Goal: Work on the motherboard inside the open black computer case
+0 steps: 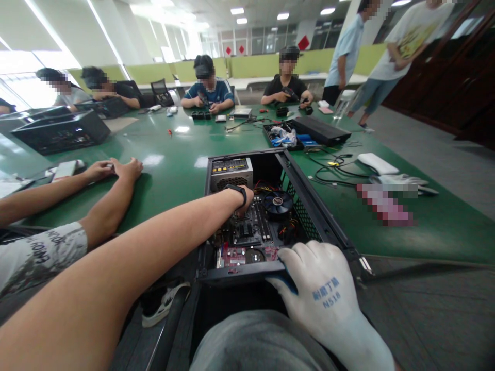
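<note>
An open black desktop computer case (309, 198) lies in front of me, its near end over the table's edge. My bare left hand (244, 200), with a black band at the wrist, reaches inside it, over the motherboard (247, 226) and beside the power supply (232, 172). Its fingers are mostly hidden. The black CPU fan (277, 203) sits just right of that hand, with coloured wires around it. Nearer to me is a red circuit card (235, 256). My right hand (319, 281), in a white glove, is closed over the near rim of the case.
A co-worker's bare hands (116, 169) rest on the green table (166, 170) at left. Beyond my case lies a black open box (320, 129) with gloves inside. Black cables (332, 167), a white object (378, 164) and a glove (402, 180) lie at right. Another case (64, 131) stands far left.
</note>
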### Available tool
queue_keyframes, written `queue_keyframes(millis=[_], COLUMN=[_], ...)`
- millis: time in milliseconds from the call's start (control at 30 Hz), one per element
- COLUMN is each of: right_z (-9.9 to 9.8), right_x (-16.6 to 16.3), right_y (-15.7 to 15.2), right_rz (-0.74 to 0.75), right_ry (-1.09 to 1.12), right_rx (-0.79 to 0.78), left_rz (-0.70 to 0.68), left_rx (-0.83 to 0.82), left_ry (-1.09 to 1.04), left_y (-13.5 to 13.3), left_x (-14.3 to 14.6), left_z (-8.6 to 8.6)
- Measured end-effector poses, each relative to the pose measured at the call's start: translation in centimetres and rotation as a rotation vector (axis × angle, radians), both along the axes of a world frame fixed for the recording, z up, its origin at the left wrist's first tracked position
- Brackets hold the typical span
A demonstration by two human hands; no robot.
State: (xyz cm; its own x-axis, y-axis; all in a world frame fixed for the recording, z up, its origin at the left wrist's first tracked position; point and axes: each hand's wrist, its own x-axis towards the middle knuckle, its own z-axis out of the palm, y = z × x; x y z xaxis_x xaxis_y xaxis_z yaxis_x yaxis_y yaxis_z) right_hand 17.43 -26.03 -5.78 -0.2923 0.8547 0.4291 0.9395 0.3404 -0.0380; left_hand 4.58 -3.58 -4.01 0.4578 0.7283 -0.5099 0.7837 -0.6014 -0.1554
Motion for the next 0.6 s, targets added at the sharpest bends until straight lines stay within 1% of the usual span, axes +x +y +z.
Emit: queue_keyframes(millis=[200,367,600], right_z=[-0.06,-0.01,-0.05], right_x=[0.06,0.03,0.05], right_y=[-0.01,-0.02,-0.03], right_rz=[-0.004,0.006,0.004], right_ry=[0.007,0.009,0.017], right_rx=[-0.024,-0.022,-0.016], left_rz=[0.009,0.013,-0.056], left_rx=[-0.004,-0.021,-0.011], left_ry=[-0.001,-0.008,0.106], left_y=[0.33,0.01,-0.22], left_x=[-0.09,0.10,0.31], left_z=[-0.46,-0.12,0.08])
